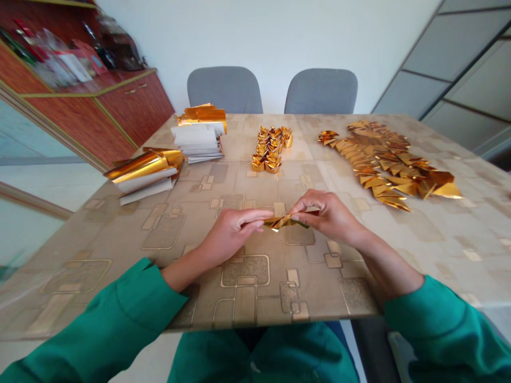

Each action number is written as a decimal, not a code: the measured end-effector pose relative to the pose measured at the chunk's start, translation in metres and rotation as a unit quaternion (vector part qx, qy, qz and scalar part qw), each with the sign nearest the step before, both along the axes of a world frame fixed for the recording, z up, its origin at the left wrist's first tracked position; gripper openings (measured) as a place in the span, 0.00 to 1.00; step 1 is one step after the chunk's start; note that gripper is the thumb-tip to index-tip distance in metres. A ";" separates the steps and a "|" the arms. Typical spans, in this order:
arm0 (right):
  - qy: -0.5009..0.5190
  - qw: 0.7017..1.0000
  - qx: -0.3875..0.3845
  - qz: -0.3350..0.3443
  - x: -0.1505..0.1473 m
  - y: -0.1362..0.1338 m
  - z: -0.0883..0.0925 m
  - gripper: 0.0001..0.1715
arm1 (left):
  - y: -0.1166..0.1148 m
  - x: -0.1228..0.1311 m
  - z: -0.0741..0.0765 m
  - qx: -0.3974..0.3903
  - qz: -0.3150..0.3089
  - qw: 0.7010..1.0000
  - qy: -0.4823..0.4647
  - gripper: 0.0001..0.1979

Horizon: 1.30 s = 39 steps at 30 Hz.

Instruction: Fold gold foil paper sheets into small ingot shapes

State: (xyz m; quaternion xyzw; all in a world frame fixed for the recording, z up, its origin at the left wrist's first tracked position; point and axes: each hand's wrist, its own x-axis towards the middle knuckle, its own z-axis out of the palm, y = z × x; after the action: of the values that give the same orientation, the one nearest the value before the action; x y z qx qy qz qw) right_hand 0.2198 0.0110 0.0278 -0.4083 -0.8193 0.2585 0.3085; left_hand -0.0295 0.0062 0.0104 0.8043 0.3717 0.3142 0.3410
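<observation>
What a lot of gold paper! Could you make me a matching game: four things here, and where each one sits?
Things:
1. Small folded gold foil piece
2. Cluster of gold foil ingots
3. Spread of flat gold foil triangles
4. Stack of white paper topped with gold foil

Places:
A. Right side of the patterned beige tabletop
B. Pinched between left hand and right hand
C. Far left of the tabletop
D. Middle of the tabletop's far half

Pairs: 1-B, 2-D, 3-A, 4-C
</observation>
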 end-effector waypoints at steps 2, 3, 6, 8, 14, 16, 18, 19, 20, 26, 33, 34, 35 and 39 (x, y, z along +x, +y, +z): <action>0.000 1.000 0.006 0.004 0.005 0.002 0.002 0.11 | 0.002 -0.002 0.001 -0.016 -0.001 1.000 0.006 0.14; 0.000 1.000 0.010 0.005 0.008 0.003 0.003 0.11 | 0.003 -0.004 0.002 -0.027 -0.003 1.000 0.013 0.14; -0.002 0.999 0.036 -0.003 0.015 0.005 0.006 0.12 | 0.007 -0.010 0.008 -0.038 0.002 0.999 0.023 0.13; -0.010 0.998 0.054 0.013 0.014 0.004 0.009 0.12 | 0.008 -0.009 0.013 -0.007 0.021 1.000 0.016 0.12; -0.024 0.991 0.099 0.092 -0.009 -0.006 0.015 0.12 | 0.001 0.021 0.019 -0.031 -0.007 0.999 -0.003 0.08; -0.020 0.990 0.097 0.101 -0.014 -0.008 0.014 0.12 | -0.001 0.028 0.015 -0.078 -0.025 0.996 -0.031 0.04; -0.013 0.991 0.085 0.102 -0.015 -0.009 0.012 0.11 | -0.001 0.029 0.012 -0.101 -0.033 0.994 -0.035 0.03; -0.007 0.992 0.074 0.102 -0.014 -0.009 0.010 0.10 | 0.000 0.027 0.012 -0.102 -0.033 0.994 -0.029 0.03; -0.001 0.993 0.061 0.098 -0.013 -0.008 0.009 0.10 | 0.000 0.025 0.012 -0.096 -0.029 0.995 -0.019 0.04; 0.099 0.991 -0.086 0.018 -0.006 -0.004 0.007 0.07 | 0.001 0.019 0.019 -0.113 -0.006 0.994 0.007 0.06; 0.166 0.977 -0.035 -0.127 0.014 0.013 0.001 0.10 | 0.004 0.017 0.018 -0.237 0.038 0.969 -0.066 0.03; 0.161 0.972 0.009 -0.171 0.015 0.014 0.001 0.08 | 0.005 0.016 0.017 -0.266 0.052 0.958 -0.096 0.04; 0.142 0.967 0.061 -0.204 0.014 0.013 0.001 0.07 | 0.005 0.016 0.016 -0.299 0.068 0.943 -0.133 0.05; -0.002 0.967 0.242 -0.075 -0.005 -0.002 0.003 0.13 | 0.004 0.017 0.010 -0.434 0.106 0.842 -0.302 0.09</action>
State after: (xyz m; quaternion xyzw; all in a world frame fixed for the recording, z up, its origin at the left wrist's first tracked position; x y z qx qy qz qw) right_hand 0.2152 0.0091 0.0308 -0.3827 -0.8249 0.0280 0.4151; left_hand -0.0123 0.0106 0.0207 0.3953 0.4316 0.3819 0.7153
